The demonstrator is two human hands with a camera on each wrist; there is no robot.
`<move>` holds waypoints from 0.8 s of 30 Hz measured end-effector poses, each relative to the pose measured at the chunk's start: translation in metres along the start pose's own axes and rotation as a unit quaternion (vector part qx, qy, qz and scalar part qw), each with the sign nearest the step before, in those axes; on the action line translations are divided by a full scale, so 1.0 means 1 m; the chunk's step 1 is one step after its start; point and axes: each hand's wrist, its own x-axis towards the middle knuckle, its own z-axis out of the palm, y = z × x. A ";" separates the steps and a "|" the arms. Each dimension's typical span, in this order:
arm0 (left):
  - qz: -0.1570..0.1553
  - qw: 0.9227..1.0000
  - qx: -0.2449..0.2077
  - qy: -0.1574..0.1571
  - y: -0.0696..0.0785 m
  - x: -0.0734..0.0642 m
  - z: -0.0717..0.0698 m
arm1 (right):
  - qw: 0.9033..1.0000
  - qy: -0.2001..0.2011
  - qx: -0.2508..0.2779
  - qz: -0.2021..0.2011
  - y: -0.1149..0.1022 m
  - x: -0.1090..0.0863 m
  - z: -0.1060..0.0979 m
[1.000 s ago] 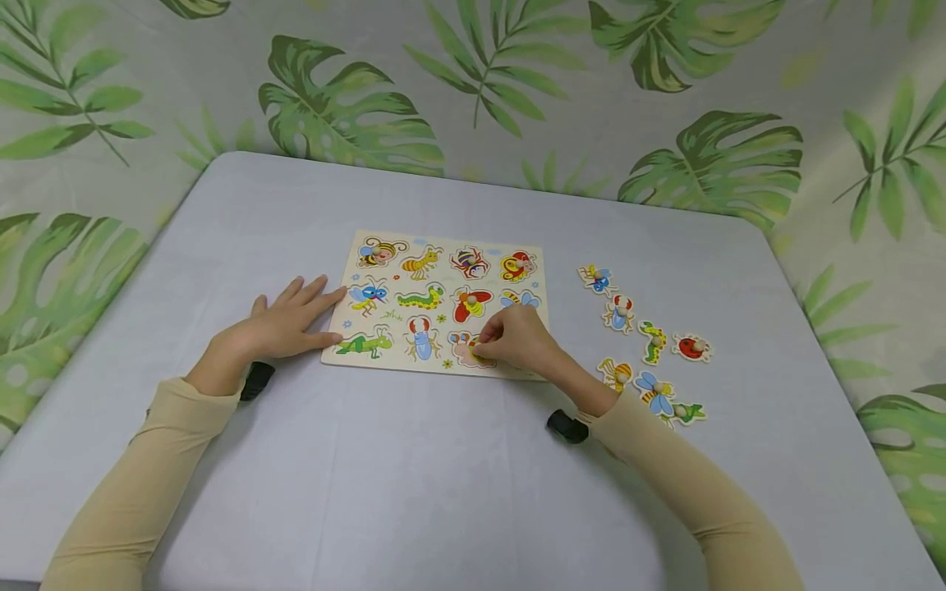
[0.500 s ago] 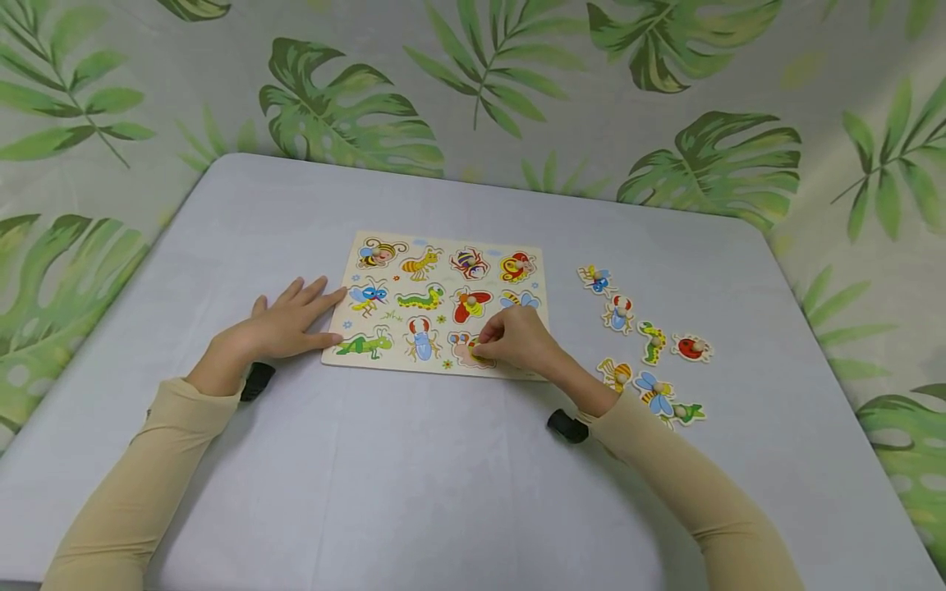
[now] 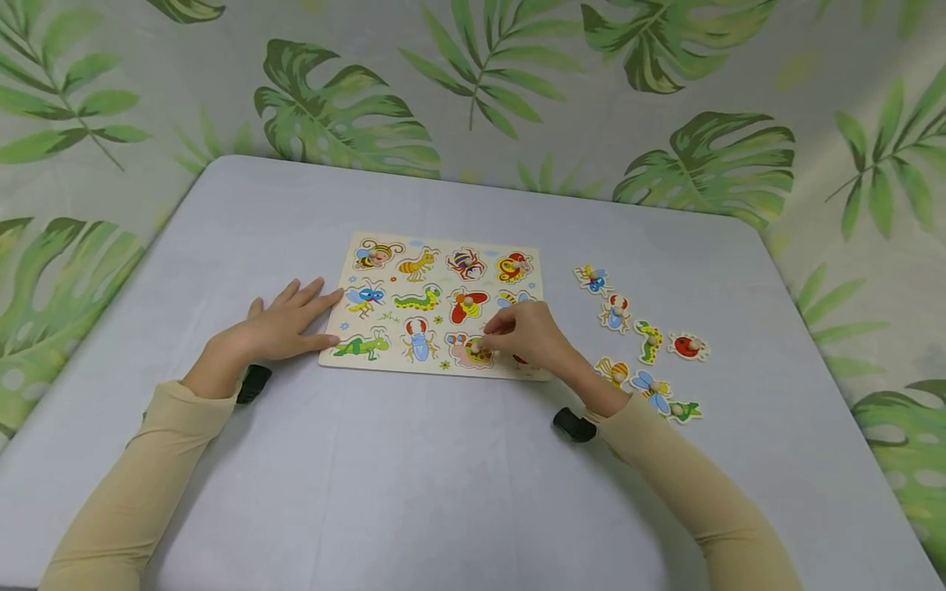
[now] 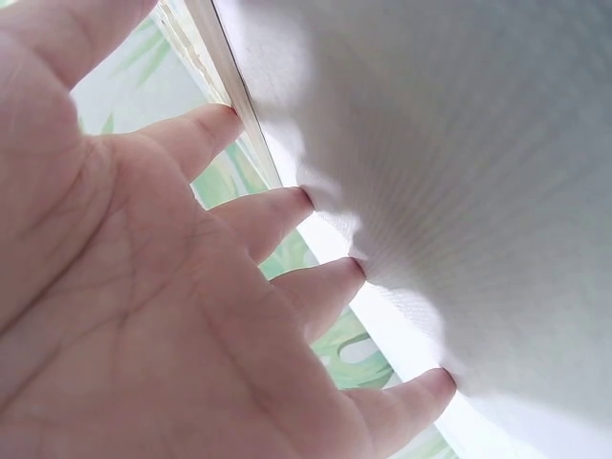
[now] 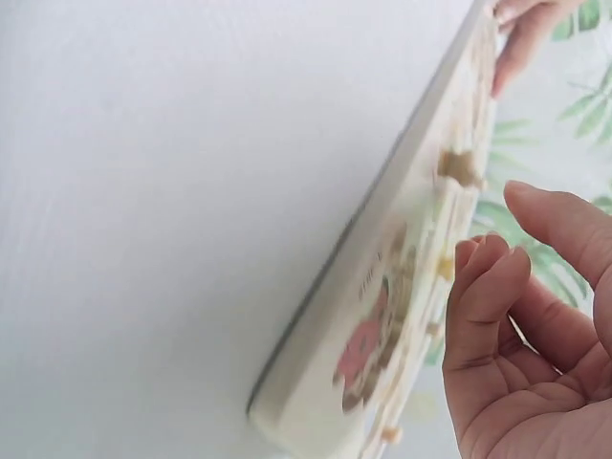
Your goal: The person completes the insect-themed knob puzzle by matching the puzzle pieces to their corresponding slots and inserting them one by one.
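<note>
The wooden knob puzzle board point(image 3: 395, 361) with insect pictures lies on the table. My left hand point(image 3: 279, 328) is spread flat at its left side, thumb and forefinger at the edge; in the left wrist view the other fingertips point(image 4: 438, 382) press the white cloth. Over the lower right of the board is my right hand point(image 3: 528, 332), fingers loosely bent. A gap shows between its thumb point(image 5: 555, 225) and fingers, with nothing between them. Just beside them the snail piece point(image 3: 460, 351) lies in its place, its knob exposed. My right hand partly covers the board's right-hand pictures.
Right of the board lie loose knobbed pieces: a mosquito point(image 3: 593, 279), a stag beetle point(image 3: 615, 315), a caterpillar point(image 3: 649, 343), a ladybird point(image 3: 689, 346), an ant point(image 3: 610, 371), a blue-winged insect point(image 3: 652, 389) and a grasshopper point(image 3: 686, 412). A leaf-patterned cloth point(image 3: 517, 98) hangs behind.
My right hand has let go of the snail piece's knob and shifted slightly right, its thumb and fingers parting. The left hand stays at the board's edge.
</note>
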 end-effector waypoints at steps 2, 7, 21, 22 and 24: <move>0.000 1.000 0.000 0.001 -0.001 0.000 0.000 | 1.000 0.006 0.000 -0.004 0.001 -0.002 -0.005; -0.001 1.000 -0.004 0.000 -0.002 0.001 0.001 | 1.000 0.017 0.004 0.007 0.007 -0.007 -0.013; 0.001 1.000 -0.001 -0.002 -0.003 0.003 0.002 | 0.997 0.053 0.014 0.046 0.028 -0.018 -0.029; 0.001 1.000 -0.001 -0.001 -0.003 0.003 0.002 | 0.997 0.054 0.015 0.047 0.029 -0.019 -0.031; 0.001 1.000 0.000 0.000 -0.003 0.003 0.002 | 0.997 0.056 0.018 0.049 0.032 -0.021 -0.034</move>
